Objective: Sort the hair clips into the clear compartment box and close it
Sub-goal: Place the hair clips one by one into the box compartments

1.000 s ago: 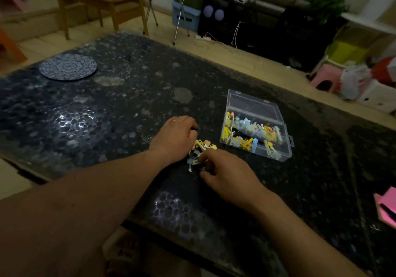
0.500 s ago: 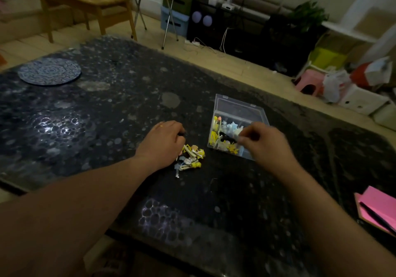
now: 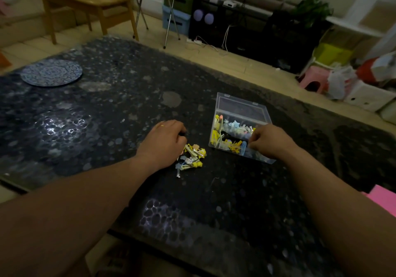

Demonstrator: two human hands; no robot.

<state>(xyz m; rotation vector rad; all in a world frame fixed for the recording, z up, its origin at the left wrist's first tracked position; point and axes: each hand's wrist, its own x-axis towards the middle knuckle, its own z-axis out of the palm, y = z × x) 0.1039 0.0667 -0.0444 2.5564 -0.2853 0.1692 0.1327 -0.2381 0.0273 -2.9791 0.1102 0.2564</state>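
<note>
A: Nearest entry?
B: Table (image 3: 214,201), dark. One pile of loose clips (image 3: 191,156) on it.
A: Hands?
B: Left hand (image 3: 166,140) curled at the pile's left edge. Right hand (image 3: 270,141) curled over the box (image 3: 215,134). Whether either grasps anything: cannot tell.
A: Box?
B: Just right of the pile, lid (image 3: 241,107) up, clips inside.
A: Farthest?
B: Round mat (image 3: 51,73), far left.

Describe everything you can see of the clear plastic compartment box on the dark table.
The clear plastic compartment box is rectangular and see-through, its hinged lid open and standing at the far side. It sits flat on the dark patterned table. Yellow, blue and pink hair clips lie inside. The right hand, fingers curled, is over its near right part; contact is unclear.
</note>
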